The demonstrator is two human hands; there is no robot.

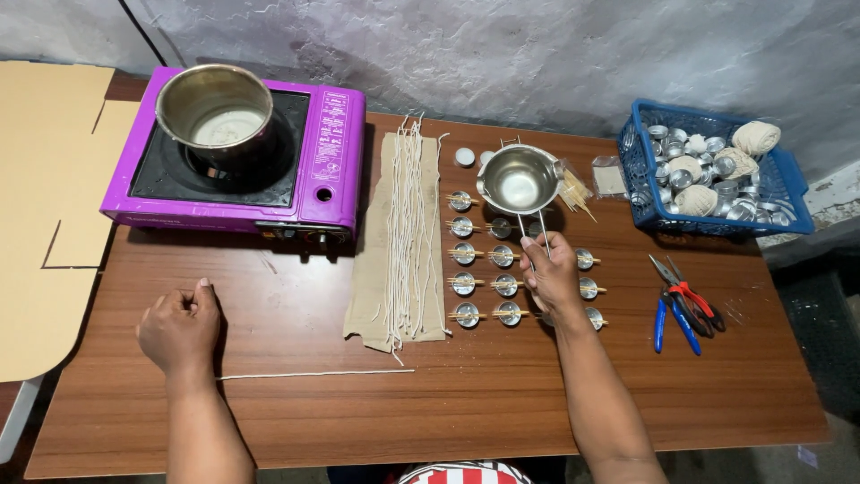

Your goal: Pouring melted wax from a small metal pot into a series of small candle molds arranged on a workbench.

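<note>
Here the right hand (551, 273), at frame centre, has its grip closed on the wire handle of a small steel pouring pot (519, 179) above rows of foil cups (463, 284). The left hand (179, 327), lower left, rests fisted on the tabletop (296, 412), empty, beside a white wick string (313, 375).

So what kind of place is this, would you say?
Probably a small home workshop for candle making. A purple portable stove holds a pot of pale wax, cut wicks lie on a cloth, and rows of small metal cups sit on the wooden table. The right hand holds a small pouring pot.
</note>
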